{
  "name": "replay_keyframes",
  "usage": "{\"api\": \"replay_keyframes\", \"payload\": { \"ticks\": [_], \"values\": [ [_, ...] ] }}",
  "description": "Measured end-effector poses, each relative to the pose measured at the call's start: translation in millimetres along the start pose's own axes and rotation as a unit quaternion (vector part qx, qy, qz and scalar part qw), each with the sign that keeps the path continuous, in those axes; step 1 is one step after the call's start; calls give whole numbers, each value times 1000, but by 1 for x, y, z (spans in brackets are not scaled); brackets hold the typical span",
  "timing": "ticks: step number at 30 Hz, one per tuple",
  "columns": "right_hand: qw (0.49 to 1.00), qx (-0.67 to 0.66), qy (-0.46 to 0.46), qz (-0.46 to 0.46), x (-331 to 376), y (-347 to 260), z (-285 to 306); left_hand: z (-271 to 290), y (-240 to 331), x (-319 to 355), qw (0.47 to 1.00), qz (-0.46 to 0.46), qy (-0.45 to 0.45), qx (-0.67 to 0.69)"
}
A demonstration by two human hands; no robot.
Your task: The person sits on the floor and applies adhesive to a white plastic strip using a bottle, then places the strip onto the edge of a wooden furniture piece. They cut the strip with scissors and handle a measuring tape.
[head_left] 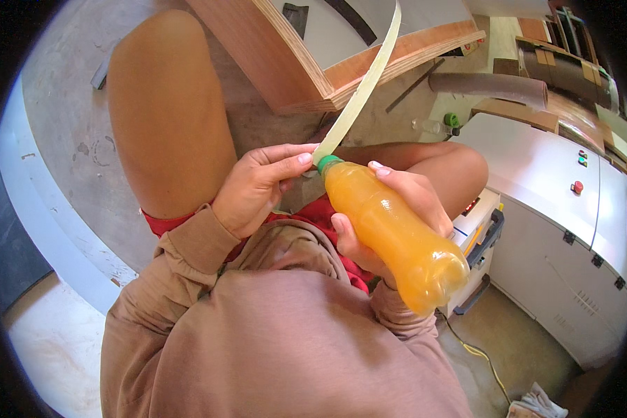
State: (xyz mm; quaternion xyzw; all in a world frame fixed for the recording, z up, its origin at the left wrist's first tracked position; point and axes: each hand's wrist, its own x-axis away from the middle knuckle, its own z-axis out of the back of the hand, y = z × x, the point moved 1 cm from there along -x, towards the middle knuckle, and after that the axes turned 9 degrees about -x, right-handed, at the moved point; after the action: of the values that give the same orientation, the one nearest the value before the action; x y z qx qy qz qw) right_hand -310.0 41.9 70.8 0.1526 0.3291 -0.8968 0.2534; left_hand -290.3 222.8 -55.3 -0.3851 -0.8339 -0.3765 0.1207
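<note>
My right hand [404, 209] is wrapped round a clear plastic bottle [386, 219] of orange-yellow liquid, tilted so its base points down to the right. A green cap [329, 162] closes its neck, at the upper left end. Between the thumb and fingers of my left hand [261, 177], the lower end of a long pale-yellow strip [362, 87] is pinched. The strip rises from beside the cap and curves up to the right. Its end lies by the cap; whether the two touch, I cannot tell.
A plywood-edged frame or box [272, 59] stands on the floor ahead. On the right are a white cabinet [536, 174] with coloured buttons, a rolled sheet [491, 87] and stacked boards. A yellow cable [477, 352] runs along the floor, and a curved pale board [52, 191] lies left.
</note>
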Motion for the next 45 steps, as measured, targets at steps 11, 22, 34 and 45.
{"api": "replay_keyframes", "payload": {
  "ticks": [11,22,34,45],
  "values": [
    [1000,22,17,-6,3,-7,11,-5,2,-2,992,-60,29,-103],
    [997,53,-11,-59,-2,-5,7,-11,4,9,927,-158,91,-328],
    [989,-57,-23,-136,34,16,10,-8,-7,6,884,-248,120,-378],
    [859,-408,153,-269,53,135,-3,-35,9,10,782,-429,119,-436]
  ]
}}
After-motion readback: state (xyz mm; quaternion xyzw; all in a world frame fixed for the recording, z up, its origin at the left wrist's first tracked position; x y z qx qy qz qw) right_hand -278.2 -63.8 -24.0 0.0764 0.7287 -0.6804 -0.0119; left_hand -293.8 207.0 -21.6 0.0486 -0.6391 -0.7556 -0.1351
